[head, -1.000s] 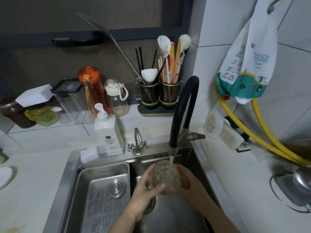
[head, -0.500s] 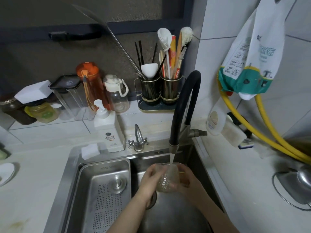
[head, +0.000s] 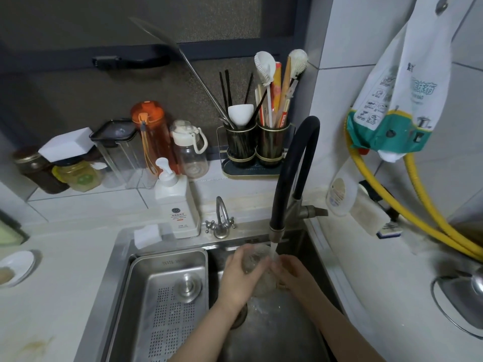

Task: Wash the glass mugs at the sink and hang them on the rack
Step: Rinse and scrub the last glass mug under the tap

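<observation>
White tiles back a steel sink (head: 125, 259) set in the table. Over the basin, the left hand (head: 239, 279) and right hand (head: 292, 270) each keep a curled grip on a glass mug (head: 257, 259) under the black tap's (head: 292, 173) running water.

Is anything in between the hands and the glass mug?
No. The left hand and right hand both grip the clear glass mug directly, under the black curved faucet. No rack shows in this view.
</observation>
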A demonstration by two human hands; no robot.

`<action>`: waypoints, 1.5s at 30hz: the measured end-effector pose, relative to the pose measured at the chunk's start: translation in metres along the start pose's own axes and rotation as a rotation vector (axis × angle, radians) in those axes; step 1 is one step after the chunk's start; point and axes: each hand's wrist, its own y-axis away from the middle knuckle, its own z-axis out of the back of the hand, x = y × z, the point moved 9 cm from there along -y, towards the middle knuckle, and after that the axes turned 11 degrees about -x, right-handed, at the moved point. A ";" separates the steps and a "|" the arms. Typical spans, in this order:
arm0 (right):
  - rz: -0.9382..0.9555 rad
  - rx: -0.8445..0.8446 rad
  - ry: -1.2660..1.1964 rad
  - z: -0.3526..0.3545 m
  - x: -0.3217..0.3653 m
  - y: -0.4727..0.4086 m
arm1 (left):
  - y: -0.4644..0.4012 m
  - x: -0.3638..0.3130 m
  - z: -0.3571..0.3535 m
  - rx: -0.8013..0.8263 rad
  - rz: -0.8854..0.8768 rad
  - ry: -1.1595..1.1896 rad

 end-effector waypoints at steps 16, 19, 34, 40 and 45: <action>0.005 0.093 -0.189 -0.008 0.019 0.014 | -0.012 -0.016 0.006 -0.095 -0.056 0.105; 0.030 0.106 -0.166 -0.017 0.023 0.015 | -0.016 -0.017 0.011 -0.133 0.026 0.106; -0.193 0.090 -0.216 -0.026 0.006 -0.004 | 0.001 0.001 0.018 -0.035 0.254 0.146; -0.218 0.048 -0.188 -0.015 -0.004 -0.004 | 0.013 0.010 0.001 0.121 0.307 0.211; -0.207 -0.040 -0.281 -0.003 0.000 0.003 | 0.012 0.001 -0.004 0.126 0.289 0.310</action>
